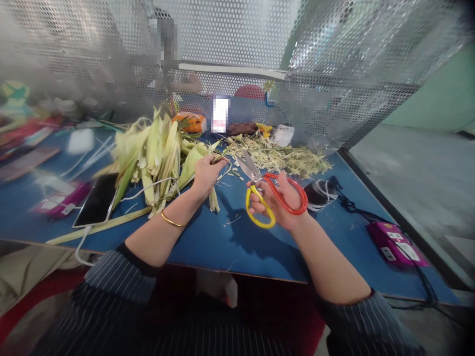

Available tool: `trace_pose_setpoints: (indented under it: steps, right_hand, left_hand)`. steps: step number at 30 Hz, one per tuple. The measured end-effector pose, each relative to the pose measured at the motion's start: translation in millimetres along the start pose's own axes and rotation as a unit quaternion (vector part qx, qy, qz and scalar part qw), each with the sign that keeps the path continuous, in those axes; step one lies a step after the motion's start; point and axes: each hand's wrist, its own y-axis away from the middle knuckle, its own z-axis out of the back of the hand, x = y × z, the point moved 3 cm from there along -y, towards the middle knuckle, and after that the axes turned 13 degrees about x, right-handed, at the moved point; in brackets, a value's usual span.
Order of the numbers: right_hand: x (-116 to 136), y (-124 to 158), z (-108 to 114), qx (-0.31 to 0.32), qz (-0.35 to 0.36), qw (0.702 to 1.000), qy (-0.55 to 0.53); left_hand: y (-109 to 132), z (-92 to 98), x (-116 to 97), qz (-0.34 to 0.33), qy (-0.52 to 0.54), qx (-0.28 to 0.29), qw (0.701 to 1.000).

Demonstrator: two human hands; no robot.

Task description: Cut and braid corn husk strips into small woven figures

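My right hand (pixel 280 202) grips scissors (pixel 251 167) with one red and one yellow handle loop, the blades pointing up and left, apart from each other or not I cannot tell. My left hand (pixel 208 173) is closed, its fingertips pinching a corn husk (pixel 193 163) whose end hangs below the hand. The blades are just right of the left fingertips. To the left lies a pile of long pale-green corn husks (pixel 159 143). Behind the scissors a heap of cut husk bits (pixel 282 157) spreads over the blue table (pixel 222 247).
A phone (pixel 98 200) with a white cable lies left, beside a purple power strip (pixel 65 199). Another purple strip (pixel 395 242) sits right with black cords. An orange packet (pixel 191 122) and a white crumpled wrapper (pixel 284 135) stand near the perforated metal screen (pixel 237 39).
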Motion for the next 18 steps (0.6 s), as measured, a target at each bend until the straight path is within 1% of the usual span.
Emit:
trace_pose_setpoints:
  steps: [2, 4, 12, 15, 18]
  right_hand:
    - [-3.0, 0.0, -4.6, 0.043, -0.019, 0.999, -0.008]
    - [-5.6, -0.3, -6.6, 0.071, -0.031, 0.997, -0.016]
    - [-6.9, 0.6, -7.5, 0.083, -0.023, 0.996, -0.025]
    - [-8.3, 1.4, -10.8, 0.104, -0.040, 0.993, -0.037]
    - [-9.0, 1.3, -13.3, 0.108, -0.052, 0.992, -0.045]
  left_hand:
    - [0.0, 0.0, 0.6, -0.008, -0.014, 0.000, 1.000]
    - [-0.3, 0.8, 2.0, -0.013, -0.028, -0.004, 1.000]
    - [-4.2, 5.2, 9.6, -0.048, -0.059, -0.011, 0.997]
    - [-4.5, 5.9, 10.7, -0.053, -0.081, -0.013, 0.995]
    - [-3.9, 4.8, 11.1, -0.062, -0.108, -0.012, 0.992]
